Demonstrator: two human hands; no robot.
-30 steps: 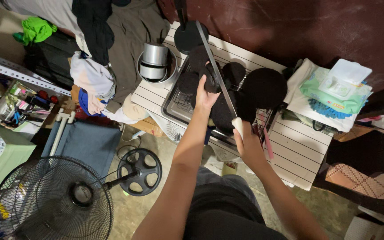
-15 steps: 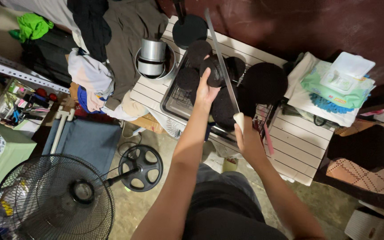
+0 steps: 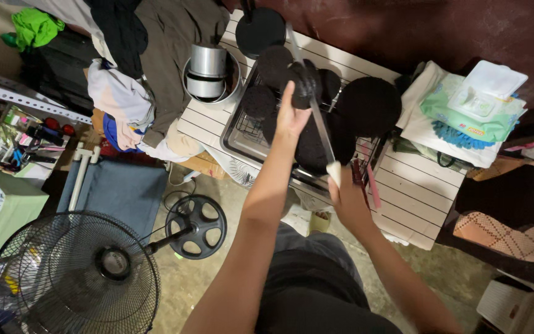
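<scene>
Head view: left hand [image 3: 292, 114] has lifted black pan [image 3: 307, 77] higher over rack [image 3: 242, 133]; right hand [image 3: 347, 195] grips long handle [image 3: 319, 124].

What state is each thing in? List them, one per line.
Left hand: raised over the tray, touching a black round piece.
Right hand: gripping a long metal tool by its pale handle.
Metal tray: loaded with black pieces.
Fan: blades not discernible.

A dark maroon wall [image 3: 415, 31] backs a white slatted worktop [image 3: 415, 198]. The bare concrete floor [image 3: 230, 192] holds a black pedestal fan [image 3: 72, 275]; dim light falls overall.
</scene>
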